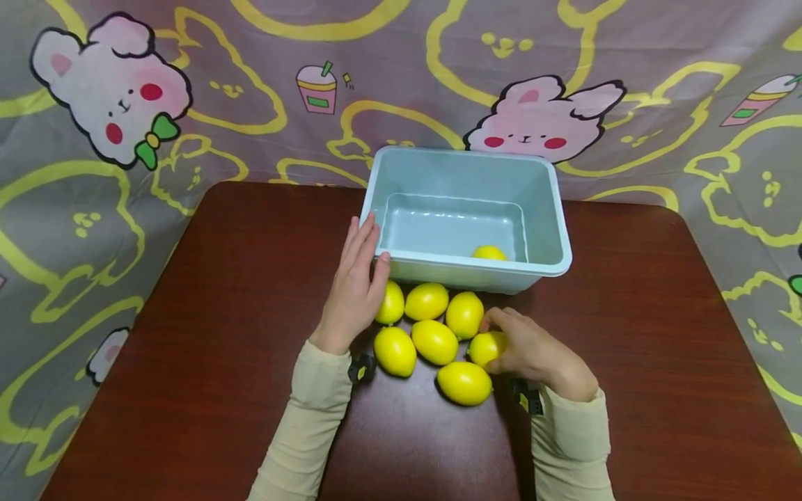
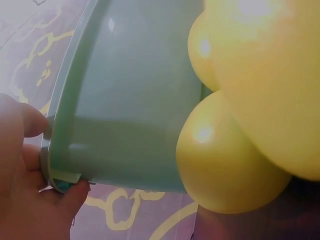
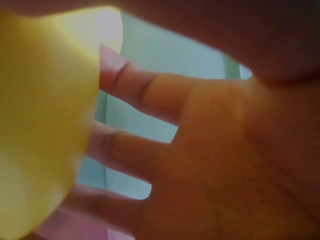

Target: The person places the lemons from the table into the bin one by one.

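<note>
In the head view, a pale blue-green plastic bin (image 1: 464,263) stands at the back of the table. My left hand (image 1: 354,292) holds its front left corner; the left wrist view shows fingers and thumb about the rim (image 2: 48,150). My right hand (image 1: 532,348) grips a yellow lemon (image 1: 484,348), its fingers at the far side and thumb at the near side. In the right wrist view the lemon (image 3: 45,125) touches the fingertips. Several more lemons (image 1: 435,342) lie between the hands, before the bin. One lemon (image 1: 489,252) shows inside the bin, partly hidden by the front wall.
The brown wooden table (image 1: 207,348) extends left and right of both arms. A patterned cloth (image 1: 401,76) with cartoon figures hangs behind the table and along its sides. One lemon (image 1: 464,383) lies nearest the front, close to the right hand.
</note>
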`<state>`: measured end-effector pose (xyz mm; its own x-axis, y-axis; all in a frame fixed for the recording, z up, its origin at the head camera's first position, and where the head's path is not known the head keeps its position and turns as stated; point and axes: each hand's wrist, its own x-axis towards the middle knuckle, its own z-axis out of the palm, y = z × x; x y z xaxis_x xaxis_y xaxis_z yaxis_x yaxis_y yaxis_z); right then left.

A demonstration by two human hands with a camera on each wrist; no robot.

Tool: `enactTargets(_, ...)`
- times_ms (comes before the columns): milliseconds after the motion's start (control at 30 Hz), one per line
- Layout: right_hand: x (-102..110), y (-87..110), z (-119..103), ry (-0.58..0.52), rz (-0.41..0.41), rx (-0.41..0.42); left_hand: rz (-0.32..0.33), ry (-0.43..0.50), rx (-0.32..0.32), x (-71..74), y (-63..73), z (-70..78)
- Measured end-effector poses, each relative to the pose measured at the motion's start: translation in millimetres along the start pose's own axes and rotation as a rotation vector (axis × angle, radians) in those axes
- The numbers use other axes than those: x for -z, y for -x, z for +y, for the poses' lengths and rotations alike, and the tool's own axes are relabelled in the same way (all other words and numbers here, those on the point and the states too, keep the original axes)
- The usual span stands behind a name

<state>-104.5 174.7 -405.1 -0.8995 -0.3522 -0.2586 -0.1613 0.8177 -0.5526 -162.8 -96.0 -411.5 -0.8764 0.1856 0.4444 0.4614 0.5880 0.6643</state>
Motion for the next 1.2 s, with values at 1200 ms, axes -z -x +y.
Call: enactTargets(1200, 8, 5.8, 26, 0.068, 0.056, -0.154, 0.007, 0.006, -0.013, -0.7, 1.6, -1.0)
